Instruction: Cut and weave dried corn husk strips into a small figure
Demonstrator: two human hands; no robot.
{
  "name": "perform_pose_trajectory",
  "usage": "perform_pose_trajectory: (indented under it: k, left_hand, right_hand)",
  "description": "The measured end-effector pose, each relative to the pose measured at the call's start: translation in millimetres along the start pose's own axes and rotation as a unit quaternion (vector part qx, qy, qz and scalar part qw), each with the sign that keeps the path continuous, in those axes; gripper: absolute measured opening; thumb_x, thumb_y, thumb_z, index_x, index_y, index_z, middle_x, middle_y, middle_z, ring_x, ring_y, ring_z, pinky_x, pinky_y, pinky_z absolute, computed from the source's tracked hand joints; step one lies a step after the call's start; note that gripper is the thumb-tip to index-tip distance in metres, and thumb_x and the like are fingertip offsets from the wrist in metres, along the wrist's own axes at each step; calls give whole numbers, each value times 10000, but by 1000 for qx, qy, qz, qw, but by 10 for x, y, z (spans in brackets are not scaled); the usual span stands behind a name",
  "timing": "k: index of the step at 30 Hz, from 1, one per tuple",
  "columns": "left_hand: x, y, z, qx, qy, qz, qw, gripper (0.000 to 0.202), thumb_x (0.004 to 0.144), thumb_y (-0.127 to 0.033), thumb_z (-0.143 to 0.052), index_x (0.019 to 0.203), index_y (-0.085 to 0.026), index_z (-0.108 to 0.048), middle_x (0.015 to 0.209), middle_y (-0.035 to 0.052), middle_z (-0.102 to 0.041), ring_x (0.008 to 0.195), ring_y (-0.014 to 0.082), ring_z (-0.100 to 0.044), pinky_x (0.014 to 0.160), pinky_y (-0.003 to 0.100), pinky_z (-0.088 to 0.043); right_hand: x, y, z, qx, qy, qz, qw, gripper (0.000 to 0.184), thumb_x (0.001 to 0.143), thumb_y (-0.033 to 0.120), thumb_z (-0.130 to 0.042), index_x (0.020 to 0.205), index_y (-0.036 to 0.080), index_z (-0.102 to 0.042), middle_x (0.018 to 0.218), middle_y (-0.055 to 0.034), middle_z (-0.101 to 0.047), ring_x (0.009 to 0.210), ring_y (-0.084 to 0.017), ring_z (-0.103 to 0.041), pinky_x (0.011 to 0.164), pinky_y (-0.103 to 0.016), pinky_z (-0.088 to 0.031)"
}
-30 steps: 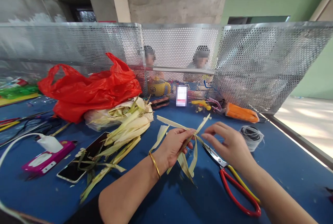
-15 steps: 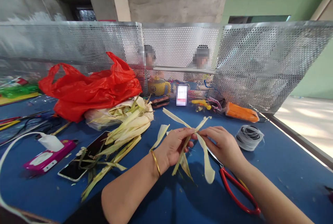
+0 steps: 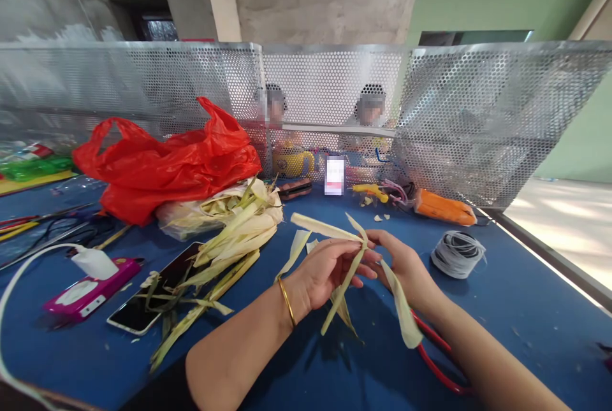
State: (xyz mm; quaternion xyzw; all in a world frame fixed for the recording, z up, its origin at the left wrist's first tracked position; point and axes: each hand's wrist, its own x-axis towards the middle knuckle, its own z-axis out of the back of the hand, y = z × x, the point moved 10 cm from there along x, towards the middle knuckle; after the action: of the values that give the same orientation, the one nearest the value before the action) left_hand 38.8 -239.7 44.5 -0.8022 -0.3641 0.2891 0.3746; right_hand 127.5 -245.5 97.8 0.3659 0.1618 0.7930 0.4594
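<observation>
We work crossed husk strips point(image 3: 340, 299) between hands, above blue table point(image 3: 516, 360). Left hand point(image 3: 329, 267) pinches near crossing; right hand point(image 3: 406, 267) meets strips alongside, fingertips partly hidden, closure we cannot tell. Next move likely calls for holding crossing firm.

The husk strips point(image 3: 404, 315) in the fingers point(image 3: 343, 248) look matt and papery, and I see the same dull, fibrous skin on the husk pile point(image 3: 243, 223) at their ten o'clock. Beyond it, the red bag point(image 3: 176, 165) is thin, crinkled plastic with a soft gloss. The bracelet point(image 3: 287, 302) shines like polished metal. At nine, the purple power strip point(image 3: 106, 280) is smooth, hard plastic; at twelve, the perforated screen point(image 3: 335, 67) is greyish metal; at five, the red handles point(image 3: 434, 367) look smooth; the blue bench point(image 3: 507, 296) is mostly matt
</observation>
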Motion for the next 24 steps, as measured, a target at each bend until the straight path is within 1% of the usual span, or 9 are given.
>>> perform_pose_trajectory:
  k: [4,8,13,15,17,19,20,22,24]
  left_hand:
    - [-19,-86,66,-1,-34,-17,999,238,769,-140,-551,954,-98,-695,924,113,-718,596,118,-643,467,190,-460]
    - [-32,-129,103,8,-62,-28,998,149,765,-195,-656,875,-107,-704,792,62,-699,546,93,-615,436,170,-432]
    - [-16,-96,143,15,-90,-24,996,131,807,-242,-659,836,-117,-688,763,64,-702,571,117,-647,460,183,-461]
    - [-13,-92,151,9,-91,-27,995,147,814,-248,-656,866,-115,-689,814,83,-718,629,137,-673,511,199,-495]
    - [-14,-93,165,-8,-93,-31,995,161,824,-252,-647,888,-112,-692,877,100,-725,701,156,-690,568,214,-519]
    - [-16,-104,169,-28,-91,-39,995,156,835,-239,-633,901,-112,-693,939,114,-725,774,173,-696,643,237,-536]
    - [-14,-108,160,-39,-86,-43,995,149,839,-226,-624,903,-112,-695,960,118,-723,802,178,-694,686,252,-540]
    - [-6,-109,133,-57,-70,-50,995,136,842,-188,-603,893,-110,-702,961,118,-722,812,165,-684,740,258,-530]
    - [8,-96,104,-62,-55,-50,995,132,830,-160,-600,869,-103,-713,939,110,-722,784,130,-665,723,216,-506]
  right_hand:
    - [2,146,206,8,-46,49,998,392,787,360,-656,1123,210,-521,850,-23,-626,805,-182,-596,750,-299,-481]
    - [-2,173,240,47,-54,35,997,172,847,368,-597,879,201,-620,714,-10,-625,665,-151,-578,634,-264,-469]
    - [24,-30,301,79,-93,-28,992,187,837,357,-598,762,195,-655,715,-29,-664,672,-170,-598,628,-285,-468]
    - [9,-198,388,88,-141,-82,983,189,811,370,-624,776,186,-649,701,-27,-654,656,-174,-600,626,-296,-476]
    - [-89,-234,633,33,-259,-96,961,238,781,374,-660,911,175,-643,787,-46,-657,727,-197,-612,678,-328,-486]
    - [-263,23,885,-95,-389,-27,916,384,765,328,-693,1101,171,-595,943,-85,-642,879,-233,-601,777,-373,-475]
    - [-316,246,896,-167,-410,42,896,414,769,281,-696,1153,183,-574,981,-89,-630,925,-237,-586,815,-379,-460]
    - [-304,666,607,-288,-318,208,879,343,816,175,-641,1152,216,-588,960,-66,-632,925,-211,-580,859,-363,-434]
    - [-295,853,133,-356,-144,325,864,255,876,110,-537,1089,220,-625,854,-32,-641,833,-175,-585,867,-348,-422]
